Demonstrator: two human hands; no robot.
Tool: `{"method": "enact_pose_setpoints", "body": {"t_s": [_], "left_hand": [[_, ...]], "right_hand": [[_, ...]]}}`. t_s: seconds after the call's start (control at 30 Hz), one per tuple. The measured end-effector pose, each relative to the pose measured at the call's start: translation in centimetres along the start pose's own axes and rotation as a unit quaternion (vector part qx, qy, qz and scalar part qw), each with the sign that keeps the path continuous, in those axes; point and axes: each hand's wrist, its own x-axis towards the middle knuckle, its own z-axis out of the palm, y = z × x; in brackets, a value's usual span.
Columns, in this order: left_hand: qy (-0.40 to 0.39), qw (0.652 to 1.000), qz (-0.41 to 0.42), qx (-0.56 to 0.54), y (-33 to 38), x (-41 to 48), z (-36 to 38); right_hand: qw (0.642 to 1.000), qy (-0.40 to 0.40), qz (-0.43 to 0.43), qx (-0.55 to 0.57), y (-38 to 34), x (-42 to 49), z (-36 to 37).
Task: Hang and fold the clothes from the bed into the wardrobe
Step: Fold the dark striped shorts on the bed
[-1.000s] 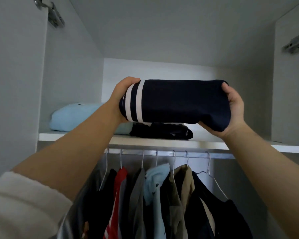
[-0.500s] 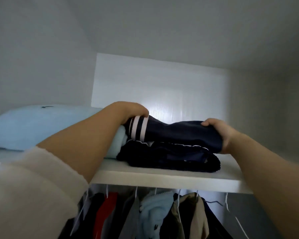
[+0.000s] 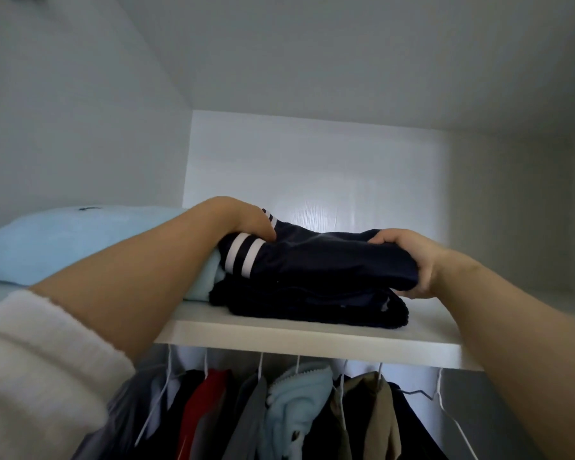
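A folded navy garment with two white stripes (image 3: 329,260) lies on top of a darker folded garment (image 3: 312,303) on the wardrobe's white top shelf (image 3: 296,336). My left hand (image 3: 243,224) grips its left, striped end from above. At the garment's right end my right hand (image 3: 409,260) holds the fold, thumb on top and fingers underneath. Both forearms reach up over the shelf edge.
A folded light-blue garment (image 3: 80,244) fills the left part of the shelf, touching the dark pile. Below the shelf several clothes hang on white wire hangers, among them a red one (image 3: 203,410), a light-blue fleece (image 3: 296,403) and an olive one (image 3: 379,413).
The navy garment went from held up in front of the shelf down onto the dark pile. The view moved closer to the shelf. Both hands stayed on the garment's ends.
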Motion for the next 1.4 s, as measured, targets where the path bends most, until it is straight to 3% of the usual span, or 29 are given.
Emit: {"method": "enact_pose_setpoints", "body": {"t_s": [0.13,0.27,0.57,0.63,0.73,0.83,0.93,1.03,1.07,1.13,1.23,1.3,1.4], "left_hand": [[-0.06,0.997,-0.01,-0.055,0.0,-0.4,0.4],[-0.079,0.982,-0.019,-0.168,-0.5,-0.9,1.2],[-0.081,0.938,0.001,-0.336,2.2,-2.7,3.6],[-0.021,0.948,0.005,-0.317,2.4,-3.0,3.1],[0.086,0.963,0.009,-0.257,2.7,-3.5,1.3],[0.101,0.979,0.018,-0.178,2.3,-4.0,0.1],[0.075,0.995,0.037,0.046,2.0,-4.3,1.2],[0.152,0.946,0.114,0.262,2.7,-3.8,2.5],[0.166,0.936,0.143,0.276,3.1,-3.8,2.6],[0.094,0.962,0.155,0.203,3.2,-3.8,2.5],[-0.05,0.993,0.098,0.047,2.2,-4.3,2.7],[-0.049,0.992,0.096,0.059,1.7,-4.5,2.7],[0.025,0.983,0.098,0.152,1.4,-4.2,2.8]], "right_hand": [[1.0,0.007,-0.011,-0.017,0.4,-0.1,0.0],[0.998,-0.017,-0.018,-0.049,0.4,-1.0,-0.3],[0.988,0.028,-0.063,-0.141,0.6,-2.4,-3.7],[0.986,0.033,-0.095,-0.134,0.8,-2.5,-3.5],[0.997,0.018,-0.065,-0.022,1.1,-2.5,-3.0],[0.998,-0.014,-0.064,-0.001,1.2,-2.3,-2.6],[0.995,-0.034,-0.084,-0.039,1.5,-1.9,-2.0],[0.99,0.026,-0.1,-0.098,1.6,-1.9,-1.6],[0.986,0.056,-0.117,-0.106,1.5,-1.8,-1.8],[0.977,0.096,-0.174,-0.081,1.3,-1.8,-1.9],[0.983,0.01,-0.181,-0.034,1.4,-2.1,-1.8],[0.98,-0.053,-0.179,-0.062,1.8,-2.6,-1.5],[0.963,-0.032,-0.198,-0.182,1.4,-2.7,-0.3]]}}
